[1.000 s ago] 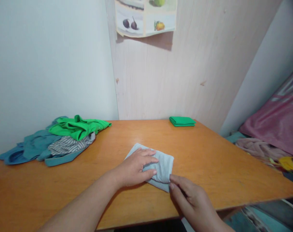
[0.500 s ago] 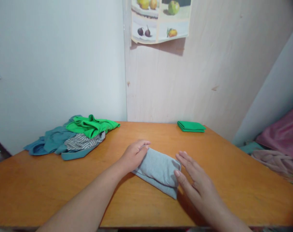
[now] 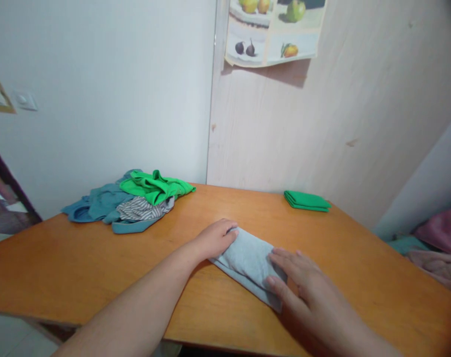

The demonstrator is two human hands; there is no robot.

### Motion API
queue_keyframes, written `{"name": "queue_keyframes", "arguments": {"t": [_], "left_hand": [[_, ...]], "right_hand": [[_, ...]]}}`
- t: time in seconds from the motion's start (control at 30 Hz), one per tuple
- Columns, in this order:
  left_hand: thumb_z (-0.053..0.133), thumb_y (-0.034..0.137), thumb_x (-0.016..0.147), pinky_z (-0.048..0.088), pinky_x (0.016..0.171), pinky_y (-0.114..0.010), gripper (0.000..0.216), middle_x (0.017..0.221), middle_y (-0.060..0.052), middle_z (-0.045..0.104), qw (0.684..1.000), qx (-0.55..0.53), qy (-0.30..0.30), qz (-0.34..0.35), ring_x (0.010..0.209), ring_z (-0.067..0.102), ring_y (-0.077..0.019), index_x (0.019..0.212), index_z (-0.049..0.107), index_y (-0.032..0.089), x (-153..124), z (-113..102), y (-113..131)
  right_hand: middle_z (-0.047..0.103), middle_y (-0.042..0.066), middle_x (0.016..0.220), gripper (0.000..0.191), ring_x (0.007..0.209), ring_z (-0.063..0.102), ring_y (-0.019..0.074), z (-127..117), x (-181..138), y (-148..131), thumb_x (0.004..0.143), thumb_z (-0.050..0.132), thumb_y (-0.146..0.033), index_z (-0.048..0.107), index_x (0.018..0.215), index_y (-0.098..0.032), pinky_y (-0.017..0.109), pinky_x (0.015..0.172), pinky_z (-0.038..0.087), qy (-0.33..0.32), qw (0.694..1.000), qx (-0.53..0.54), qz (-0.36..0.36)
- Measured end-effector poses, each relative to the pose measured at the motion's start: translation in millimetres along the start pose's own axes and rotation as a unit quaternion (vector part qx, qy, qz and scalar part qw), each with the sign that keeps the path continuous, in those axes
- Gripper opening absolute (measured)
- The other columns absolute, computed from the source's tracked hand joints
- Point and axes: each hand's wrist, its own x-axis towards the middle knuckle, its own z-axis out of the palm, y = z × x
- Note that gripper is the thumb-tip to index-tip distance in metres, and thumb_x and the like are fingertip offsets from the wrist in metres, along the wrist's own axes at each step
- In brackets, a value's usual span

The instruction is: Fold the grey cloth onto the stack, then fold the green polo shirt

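A folded grey cloth lay on the wooden table, closer to the near edge than to the far one and roughly midway between the left and right edges, slanting so that its right end sat nearer the front. The left hand covered the cloth's left end, its thumb on top and its fingers bent over the far side; whether they gripped the fabric or merely rested on it could not be told. The right hand was at the other end, fingers extended and thumb held apart, the tips over the cloth with nothing pinched between them. At the table's far right corner lay a neatly folded green cloth. Toward the far left corner was a loose heap, with a bright green garment on top, a striped cloth below it and blue fabric spreading to the left.
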Motion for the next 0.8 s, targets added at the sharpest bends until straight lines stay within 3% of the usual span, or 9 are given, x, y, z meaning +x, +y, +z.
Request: {"name": "queue_keyframes", "arguments": {"t": [0.1,0.17,0.23,0.3,0.4,0.57,0.67,0.8], "left_hand": [[0.042,0.041,0.098,0.049,0.082,-0.03,0.034,0.096,-0.005,0.069,1.0,-0.015,0.005,-0.015,0.091,0.063,-0.0201,0.096,0.067,0.019,1.6,-2.4,3.0],[0.041,0.044,0.098,0.048,0.07,-0.028,0.037,0.082,-0.002,0.066,0.999,-0.032,0.011,-0.019,0.078,0.06,-0.0183,0.083,0.063,0.019,1.8,-3.6,4.5],[0.041,0.048,0.097,0.044,0.063,-0.026,0.039,0.075,-0.001,0.061,0.997,-0.056,0.033,-0.032,0.071,0.057,-0.0168,0.076,0.059,0.02,2.0,-4.5,5.2],[0.04,0.051,0.097,0.042,0.06,-0.026,0.041,0.073,0.0,0.059,0.993,-0.076,0.07,-0.058,0.069,0.055,-0.0163,0.075,0.057,0.02,2.7,-5.6,5.4],[0.038,0.054,0.098,0.042,0.063,-0.026,0.044,0.073,0.0,0.059,0.981,-0.087,0.138,-0.104,0.07,0.055,-0.0167,0.077,0.056,0.02,5.3,-8.8,4.7],[0.036,0.052,0.099,0.046,0.075,-0.029,0.042,0.088,-0.004,0.067,0.956,-0.111,0.23,-0.147,0.084,0.062,-0.0192,0.089,0.059,0.02,8.8,-11.4,1.6],[0.046,0.05,0.096,0.048,0.084,-0.031,0.037,0.109,-0.009,0.069,0.963,-0.093,0.204,-0.151,0.098,0.065,-0.0217,0.11,0.06,0.019,6.5,-5.5,0.1],[0.054,0.046,0.092,0.049,0.089,-0.036,0.041,0.116,-0.011,0.067,0.987,0.007,0.114,-0.11,0.104,0.064,-0.0257,0.121,0.06,0.018,0.2,4.3,3.7]], "right_hand": [[0.064,0.011,0.132,0.05,0.122,0.058,0.0357,-3.0,13.4,-19.0,0.087,0.064,-0.043,0.059,0.133,-0.027,0.063,0.107,0.039,-0.016,0.997,-0.046,-0.061],[0.068,0.013,0.125,0.042,0.113,0.063,0.0365,-0.6,20.3,-28.3,0.083,0.065,-0.032,0.064,0.125,-0.026,0.057,0.098,0.047,-0.026,0.993,-0.082,-0.079],[0.074,0.011,0.106,0.029,0.094,0.069,0.0311,-0.1,27.0,-30.1,0.082,0.059,-0.018,0.069,0.108,-0.024,0.044,0.081,0.053,-0.042,0.991,-0.1,-0.075],[0.074,0.007,0.086,0.023,0.076,0.07,0.0243,-5.1,36.3,-22.9,0.085,0.052,-0.015,0.069,0.097,-0.025,0.033,0.065,0.049,-0.06,0.993,-0.088,-0.052],[0.071,0.0,0.073,0.021,0.065,0.066,0.019,-20.0,59.6,2.8,0.091,0.049,-0.027,0.068,0.098,-0.028,0.027,0.055,0.041,-0.079,0.997,-0.007,0.013],[0.072,0.001,0.082,0.021,0.075,0.066,0.0193,-30.0,108.2,64.2,0.087,0.051,-0.035,0.068,0.089,-0.023,0.028,0.063,0.048,-0.049,0.973,0.192,0.116],[0.072,0.002,0.082,0.023,0.072,0.066,0.0179,-16.4,123.7,95.3,0.083,0.055,-0.037,0.068,0.091,-0.02,0.028,0.063,0.049,-0.056,0.943,0.264,0.192],[0.07,0.001,0.068,0.024,0.062,0.064,0.0166,11.9,125.1,124.3,0.081,0.055,-0.036,0.069,0.084,-0.017,0.027,0.056,0.048,-0.047,0.941,0.237,0.239]]}}
